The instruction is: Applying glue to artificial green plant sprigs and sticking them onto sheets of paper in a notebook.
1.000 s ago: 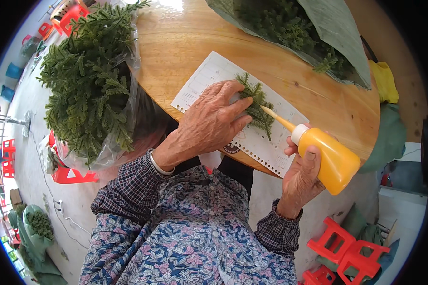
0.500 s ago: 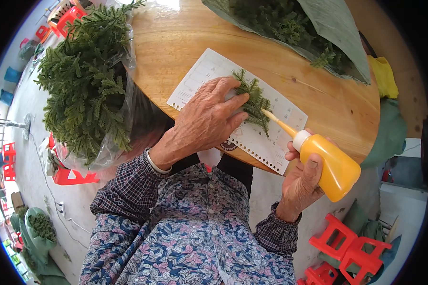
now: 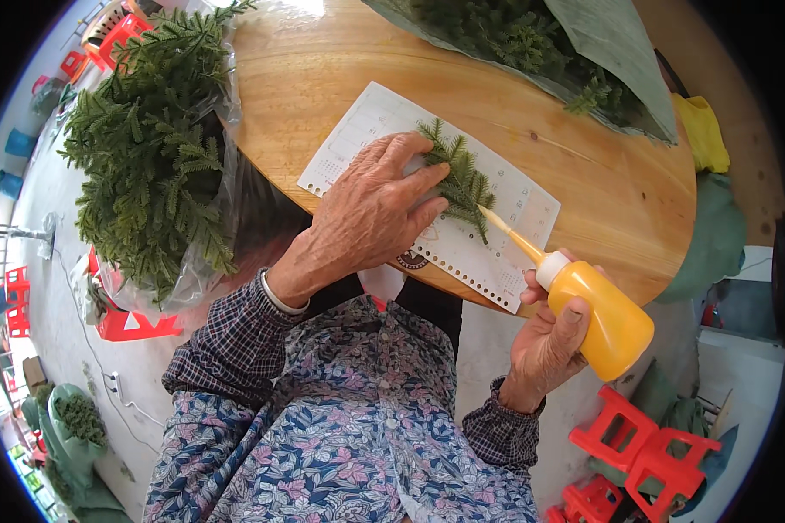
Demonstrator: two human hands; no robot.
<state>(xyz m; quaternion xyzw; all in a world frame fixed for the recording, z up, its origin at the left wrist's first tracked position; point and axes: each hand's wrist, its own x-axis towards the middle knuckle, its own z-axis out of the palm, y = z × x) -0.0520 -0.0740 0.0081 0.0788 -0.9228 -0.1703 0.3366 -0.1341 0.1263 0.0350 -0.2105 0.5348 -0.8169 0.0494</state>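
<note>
My right hand (image 3: 542,347) grips the yellow bottle (image 3: 605,321); my left hand (image 3: 366,199), loosely spread, touches the sprig (image 3: 465,181) on a paper sheet (image 3: 480,266) by the near edge of the table (image 3: 323,74). From afar, I'd brace it, steering the nozzle (image 3: 515,236) lightly.

Floral shirt (image 3: 349,427), blue, pink, white; 2 dark checked cuffs (image 3: 228,344); pale left-wrist bangle (image 3: 279,298); black trousers (image 3: 436,315).

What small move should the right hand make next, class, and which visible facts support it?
Probably a gentle squeeze: the right hand grips the yellow bottle, whose nozzle points at the lower end of the green sprig, and the left hand's fingertips lie against that sprig on the paper sheet. Whether the tip touches is unclear.
</note>
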